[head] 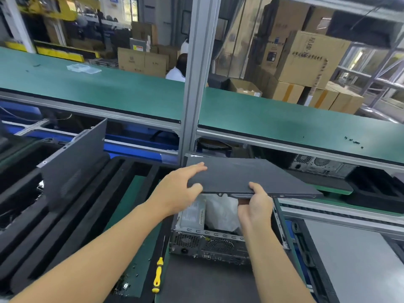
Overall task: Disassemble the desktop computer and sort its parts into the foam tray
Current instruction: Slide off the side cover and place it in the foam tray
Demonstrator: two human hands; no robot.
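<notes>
Panel [251, 176] held above open case [209, 243]. Left hand [177, 191] pinches its left edge, fingers on top, thumb beneath. Right hand [255, 206] grips near edge. Foam tray [72, 226] lies left of case.

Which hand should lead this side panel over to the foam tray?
Probably the left hand: it grips the side panel at the edge nearest the foam tray, which lies to the left.

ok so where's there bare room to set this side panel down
The long slots of the foam tray, between the upright panel and the green mat, look free. The upper green belt is mostly bare. Crowded: the mat strip left of the case, with the screwdriver and loose screws.
</notes>
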